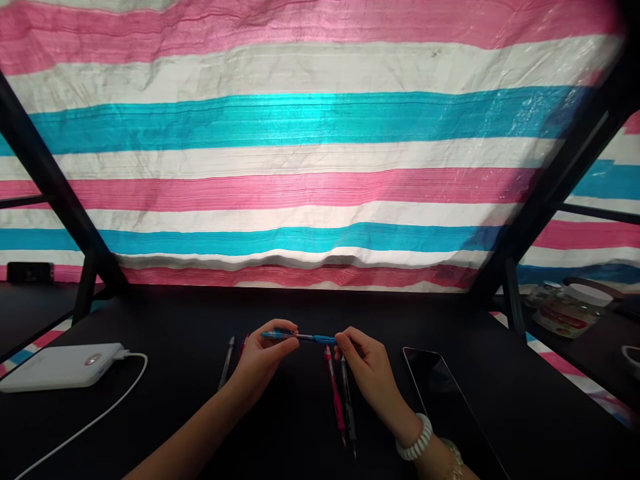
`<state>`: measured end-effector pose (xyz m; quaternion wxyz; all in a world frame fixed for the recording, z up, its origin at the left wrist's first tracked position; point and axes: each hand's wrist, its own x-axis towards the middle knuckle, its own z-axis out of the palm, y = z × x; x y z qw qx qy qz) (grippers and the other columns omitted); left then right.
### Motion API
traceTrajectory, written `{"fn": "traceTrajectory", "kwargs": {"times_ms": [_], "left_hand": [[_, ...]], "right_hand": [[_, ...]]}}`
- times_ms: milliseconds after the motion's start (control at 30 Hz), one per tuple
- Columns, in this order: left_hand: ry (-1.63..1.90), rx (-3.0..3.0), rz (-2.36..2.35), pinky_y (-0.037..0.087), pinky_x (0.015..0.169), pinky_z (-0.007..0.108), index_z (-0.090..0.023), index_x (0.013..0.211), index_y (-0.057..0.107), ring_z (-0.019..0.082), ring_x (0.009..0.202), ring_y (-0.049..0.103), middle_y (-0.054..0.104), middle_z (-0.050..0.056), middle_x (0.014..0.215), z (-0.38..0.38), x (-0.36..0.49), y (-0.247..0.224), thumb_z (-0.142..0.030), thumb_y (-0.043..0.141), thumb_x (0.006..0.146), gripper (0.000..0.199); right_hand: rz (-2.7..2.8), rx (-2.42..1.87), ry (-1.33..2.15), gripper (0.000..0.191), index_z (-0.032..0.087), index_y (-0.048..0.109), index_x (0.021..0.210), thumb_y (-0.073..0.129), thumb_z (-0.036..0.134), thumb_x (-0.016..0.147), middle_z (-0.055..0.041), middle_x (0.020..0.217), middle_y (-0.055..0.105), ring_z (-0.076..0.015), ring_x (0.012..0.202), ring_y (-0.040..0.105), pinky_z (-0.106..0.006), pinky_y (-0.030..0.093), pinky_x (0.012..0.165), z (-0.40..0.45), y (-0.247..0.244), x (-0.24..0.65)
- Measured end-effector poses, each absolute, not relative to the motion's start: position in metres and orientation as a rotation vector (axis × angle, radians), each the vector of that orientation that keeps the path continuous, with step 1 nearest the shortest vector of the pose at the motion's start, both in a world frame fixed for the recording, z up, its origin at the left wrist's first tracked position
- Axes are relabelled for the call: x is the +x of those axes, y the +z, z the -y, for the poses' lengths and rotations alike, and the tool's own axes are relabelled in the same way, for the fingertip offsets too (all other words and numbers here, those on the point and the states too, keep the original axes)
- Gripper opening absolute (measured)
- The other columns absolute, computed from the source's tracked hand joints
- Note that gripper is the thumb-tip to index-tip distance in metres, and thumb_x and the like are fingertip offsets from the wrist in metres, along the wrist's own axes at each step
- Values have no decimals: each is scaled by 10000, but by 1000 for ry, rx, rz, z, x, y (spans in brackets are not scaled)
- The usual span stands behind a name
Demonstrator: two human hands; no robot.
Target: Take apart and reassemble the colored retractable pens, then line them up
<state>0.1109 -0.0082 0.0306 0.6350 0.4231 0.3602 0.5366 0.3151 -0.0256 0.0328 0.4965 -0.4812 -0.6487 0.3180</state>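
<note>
A blue pen (305,338) is held level above the black table, between my two hands. My left hand (265,353) pinches its left part, and my right hand (364,363) grips its blue right end. Below and beside my right hand lie a pink pen (335,393) and a black pen (349,410), side by side. A dark pen (227,360) rests left of my left hand. Next to it a pink item (244,344) shows only in part, mostly hidden by that hand.
On the left a white power bank (65,367) has a white cable (113,407) plugged in. A dark phone or tablet (445,393) lies right of my right hand. Black frame bars (540,173) and a striped sheet (310,120) stand behind. Jars (570,313) sit far right.
</note>
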Motion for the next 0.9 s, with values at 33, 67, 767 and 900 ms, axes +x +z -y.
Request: {"fn": "traceTrajectory", "kwargs": {"times_ms": [33,67,767,900], "left_hand": [[1226,964,-820,436,697,169,-194,853,730,84,733,562,638,-5,784,8,111,30,-206,849,654,232],[1228,959,-819,439,693,170,-192,855,730,84,727,564,640,-4,783,8,111,30,-204,850,652,235],[1260,811,-766,508,794,217,-183,876,717,100,760,629,664,0,834,5,112,24,-192,843,664,246],[1262,795,-763,508,788,219,-184,861,720,103,756,629,668,-1,821,5,112,23,-196,854,645,254]], "right_hand": [[1562,-1175,779,413,182,586,651,508,465,940,4,596,577,-137,548,540,-241,401,526,25,33,315],[1549,-1179,796,394,179,613,684,514,467,934,0,599,583,-141,549,547,-244,409,525,25,33,315],[1613,-1156,811,309,194,594,756,510,415,955,-11,655,643,-163,603,614,-262,442,563,28,35,314],[1604,-1151,845,229,190,649,919,538,390,935,-9,659,656,-172,603,622,-268,456,562,26,32,314]]}}
